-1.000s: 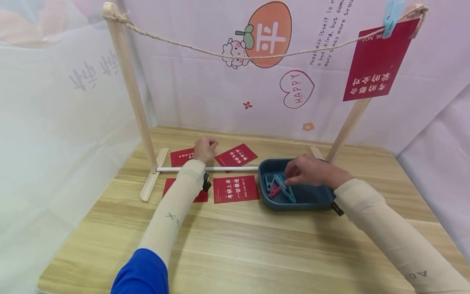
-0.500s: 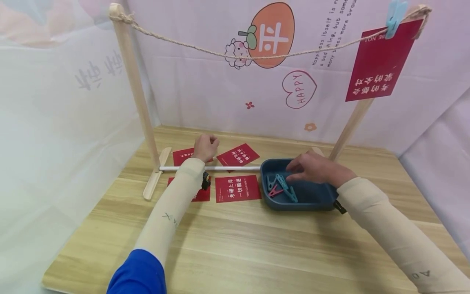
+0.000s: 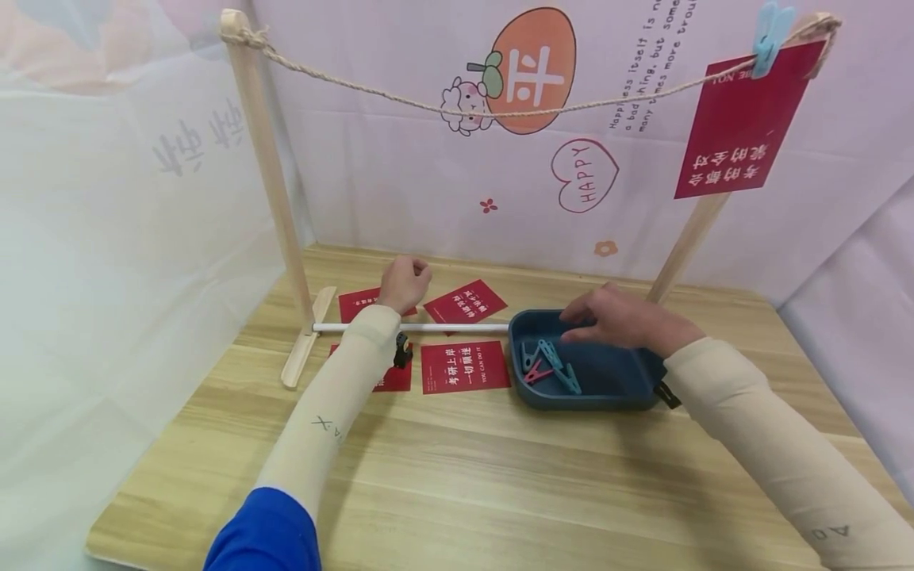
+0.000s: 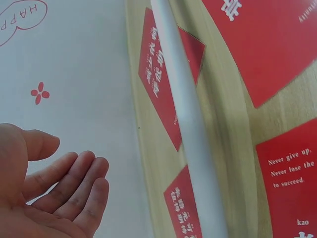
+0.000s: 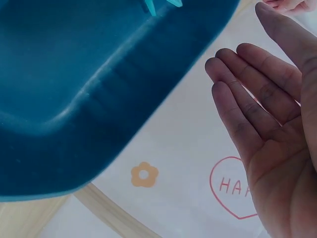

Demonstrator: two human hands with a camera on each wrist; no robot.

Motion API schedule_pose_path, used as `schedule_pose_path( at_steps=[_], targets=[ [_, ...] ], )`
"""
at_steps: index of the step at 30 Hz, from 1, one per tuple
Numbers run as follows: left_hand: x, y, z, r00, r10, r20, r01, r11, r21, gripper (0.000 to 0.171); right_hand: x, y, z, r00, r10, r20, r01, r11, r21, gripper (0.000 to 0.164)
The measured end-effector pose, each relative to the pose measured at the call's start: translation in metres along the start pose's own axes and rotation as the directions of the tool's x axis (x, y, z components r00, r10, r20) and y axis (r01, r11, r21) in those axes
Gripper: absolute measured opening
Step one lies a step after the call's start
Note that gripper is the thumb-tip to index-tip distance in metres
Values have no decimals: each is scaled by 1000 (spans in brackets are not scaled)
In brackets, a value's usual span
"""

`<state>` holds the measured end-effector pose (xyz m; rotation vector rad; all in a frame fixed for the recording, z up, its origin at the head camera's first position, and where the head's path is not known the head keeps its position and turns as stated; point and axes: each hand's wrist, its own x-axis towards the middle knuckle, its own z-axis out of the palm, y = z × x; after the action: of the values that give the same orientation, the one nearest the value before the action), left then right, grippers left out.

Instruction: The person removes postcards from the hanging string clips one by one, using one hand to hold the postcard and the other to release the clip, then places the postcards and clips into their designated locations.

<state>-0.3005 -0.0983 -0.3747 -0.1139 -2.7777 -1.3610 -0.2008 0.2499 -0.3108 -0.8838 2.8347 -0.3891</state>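
Note:
My left hand [image 3: 405,283] hovers over the red cards at the back left. In the left wrist view its fingers [image 4: 81,191] are loosely bent and hold nothing. Beneath and around it lie a back-left card [image 3: 357,301], a back-right card [image 3: 467,305], a front card [image 3: 464,367] and a partly covered front-left card [image 3: 394,381]. Over the blue plastic basin [image 3: 617,385] is my right hand [image 3: 617,316], relaxed and empty. Several clothespins, blue [image 3: 568,379] and pink [image 3: 537,373], lie at the basin's left end, apart from the fingers.
A twine line [image 3: 400,97] spans two wooden posts, the left post [image 3: 271,182] and the right post [image 3: 689,246]. A blue clothespin [image 3: 768,44] holds a red card [image 3: 739,131] on it at the right. A white rod [image 3: 457,327] runs low across the wooden table [image 3: 457,476].
My right hand has risen slightly away from the clothespins, and its thumb and fingers have parted. The left hand has shifted a little toward the back. The head view has moved slightly.

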Motion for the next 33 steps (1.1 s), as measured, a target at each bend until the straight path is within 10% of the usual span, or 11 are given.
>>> schedule_pose_path(
  at_steps=[33],
  targets=[
    [-15, 46, 0, 989, 142, 36, -138, 986, -96, 32, -13, -10, -45, 992, 29, -127, -35, 998, -44, 39]
  ],
)
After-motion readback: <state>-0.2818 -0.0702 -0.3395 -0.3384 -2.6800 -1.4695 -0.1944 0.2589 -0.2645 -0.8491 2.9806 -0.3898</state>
